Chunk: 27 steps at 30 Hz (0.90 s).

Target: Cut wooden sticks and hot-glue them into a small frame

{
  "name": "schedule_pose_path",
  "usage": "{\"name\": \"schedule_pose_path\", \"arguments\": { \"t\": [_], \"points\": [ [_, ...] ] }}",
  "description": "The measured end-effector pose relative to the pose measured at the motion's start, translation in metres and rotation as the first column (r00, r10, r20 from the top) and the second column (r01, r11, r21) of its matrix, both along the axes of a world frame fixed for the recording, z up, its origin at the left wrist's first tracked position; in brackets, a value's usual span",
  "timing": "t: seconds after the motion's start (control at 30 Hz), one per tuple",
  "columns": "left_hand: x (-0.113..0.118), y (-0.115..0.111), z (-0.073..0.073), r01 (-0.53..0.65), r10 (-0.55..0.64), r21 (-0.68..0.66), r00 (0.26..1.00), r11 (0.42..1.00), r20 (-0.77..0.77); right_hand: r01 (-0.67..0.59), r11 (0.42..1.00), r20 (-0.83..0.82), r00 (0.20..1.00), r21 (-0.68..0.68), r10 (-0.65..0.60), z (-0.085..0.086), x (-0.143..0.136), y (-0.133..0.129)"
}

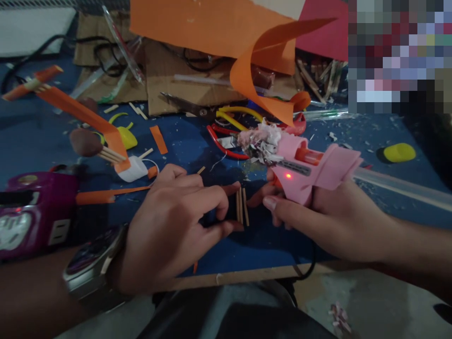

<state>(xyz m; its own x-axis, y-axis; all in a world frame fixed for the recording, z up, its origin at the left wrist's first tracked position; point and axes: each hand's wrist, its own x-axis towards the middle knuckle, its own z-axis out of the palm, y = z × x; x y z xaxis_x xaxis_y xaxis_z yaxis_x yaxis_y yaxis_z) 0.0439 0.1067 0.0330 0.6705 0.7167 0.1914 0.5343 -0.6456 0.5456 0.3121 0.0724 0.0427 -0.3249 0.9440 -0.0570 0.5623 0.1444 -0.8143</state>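
My left hand (176, 212), with a watch on its wrist, holds short thin wooden sticks (239, 205) by their ends between thumb and finger, low over the blue table. Another short stick (246, 207) lies just to their right, side by side with them. My right hand (300, 216) grips a pink hot glue gun (300, 174) with a lit red light. The gun's nozzle end is covered with messy, hardened glue and points left. One right finger reaches toward the sticks. A clear glue stick (402, 188) sticks out of the gun's back.
Beyond the hands lie red-handled pliers (224, 146), a yellow-handled tool (233, 113), orange paper (212, 28) and cardboard (162, 84). A paper-and-stick model (84, 113) and a purple device (42, 207) are at left. A yellow cap (399, 152) lies at right.
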Motion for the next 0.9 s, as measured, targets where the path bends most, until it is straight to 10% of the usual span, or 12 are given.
{"name": "schedule_pose_path", "arguments": {
  "t": [0.9],
  "points": [
    [0.0017, -0.0032, 0.0002, 0.06, -0.049, 0.095, 0.992, 0.994, -0.114, 0.01, 0.999, 0.025, 1.0, 0.044, -0.011, 0.0027, -0.0003, 0.0004]
  ]
}}
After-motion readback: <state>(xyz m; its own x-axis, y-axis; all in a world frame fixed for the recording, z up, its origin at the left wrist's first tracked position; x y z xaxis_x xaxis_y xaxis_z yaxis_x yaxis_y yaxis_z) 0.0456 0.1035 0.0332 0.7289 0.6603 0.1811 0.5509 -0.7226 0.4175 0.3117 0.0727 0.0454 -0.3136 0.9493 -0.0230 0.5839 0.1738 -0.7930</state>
